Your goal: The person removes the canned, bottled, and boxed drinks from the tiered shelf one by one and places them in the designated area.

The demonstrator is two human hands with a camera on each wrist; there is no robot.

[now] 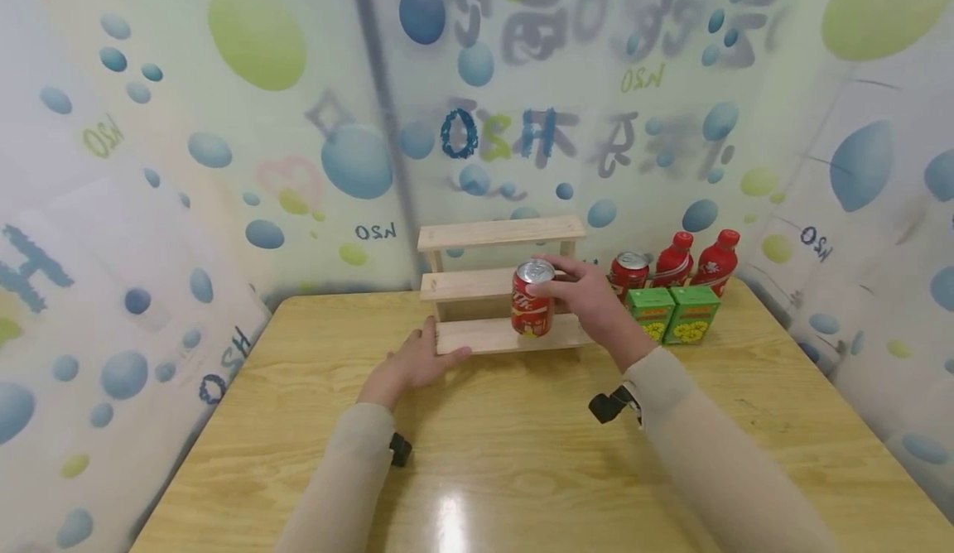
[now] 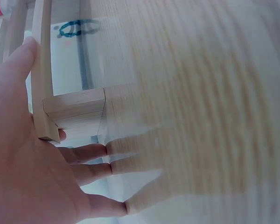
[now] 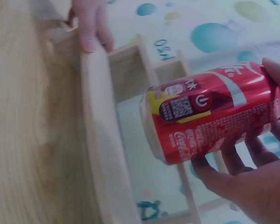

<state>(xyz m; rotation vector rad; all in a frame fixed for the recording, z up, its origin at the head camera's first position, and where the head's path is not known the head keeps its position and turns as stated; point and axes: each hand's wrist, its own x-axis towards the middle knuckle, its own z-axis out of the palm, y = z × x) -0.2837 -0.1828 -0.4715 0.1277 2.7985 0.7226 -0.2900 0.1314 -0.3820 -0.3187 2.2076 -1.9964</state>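
My right hand (image 1: 592, 300) grips a red soda can (image 1: 532, 305) with a silver top, thumb and fingers around its upper part. The can stands nearly upright in the head view, overlapping the lowest board of a three-tier wooden rack (image 1: 484, 336). In the right wrist view the printed side of the can (image 3: 210, 112) shows above the rack's boards, its base apart from the front board. My left hand (image 1: 419, 360) holds the left end of the lowest board, thumb along it. Other left fingers (image 2: 91, 172) reach straight down to the tabletop beside the rack.
Right of the rack stand another red can (image 1: 629, 270) and two red bottles (image 1: 674, 259) with red caps. Two green boxes (image 1: 691, 314) with yellow flowers stand before them. The wooden table (image 1: 484, 454) meets printed curtains (image 1: 298, 164) at the back and sides.
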